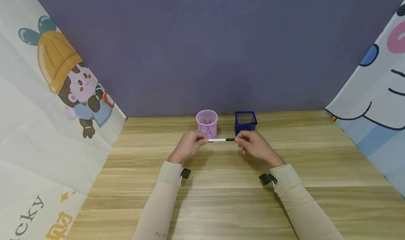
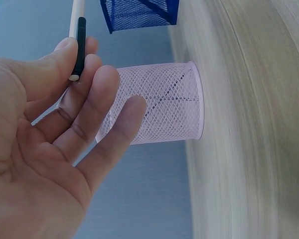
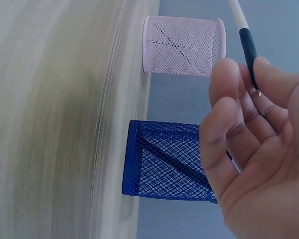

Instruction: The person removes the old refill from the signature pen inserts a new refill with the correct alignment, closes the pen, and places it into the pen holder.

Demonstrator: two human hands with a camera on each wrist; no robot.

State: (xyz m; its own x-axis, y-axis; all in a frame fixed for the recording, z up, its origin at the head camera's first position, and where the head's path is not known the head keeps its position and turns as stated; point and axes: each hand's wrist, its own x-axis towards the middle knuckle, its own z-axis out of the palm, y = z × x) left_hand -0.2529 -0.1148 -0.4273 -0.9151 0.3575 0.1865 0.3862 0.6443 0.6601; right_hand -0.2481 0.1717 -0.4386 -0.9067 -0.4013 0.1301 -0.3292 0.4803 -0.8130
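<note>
A white pen (image 1: 217, 140) with a black grip section is held level between both hands, above the table. My left hand (image 1: 189, 145) pinches its clip end between thumb and fingers; the black clip (image 2: 78, 55) shows in the left wrist view. With thumb and forefinger, my right hand (image 1: 255, 146) pinches the black grip (image 3: 248, 50) near the bare tip. Just behind the left hand stands a pink mesh pen cup (image 1: 207, 125), with thin dark sticks crossed inside it. Behind the right hand is a blue mesh pen holder (image 1: 245, 122), partly hidden, with a dark bar-like thing inside.
Both holders stand upright near the back edge of the wood-grain table (image 1: 221, 205). A grey-blue partition (image 1: 202, 50) rises behind them. Printed cloths hang on the left (image 1: 38, 134) and right (image 1: 376, 103) sides.
</note>
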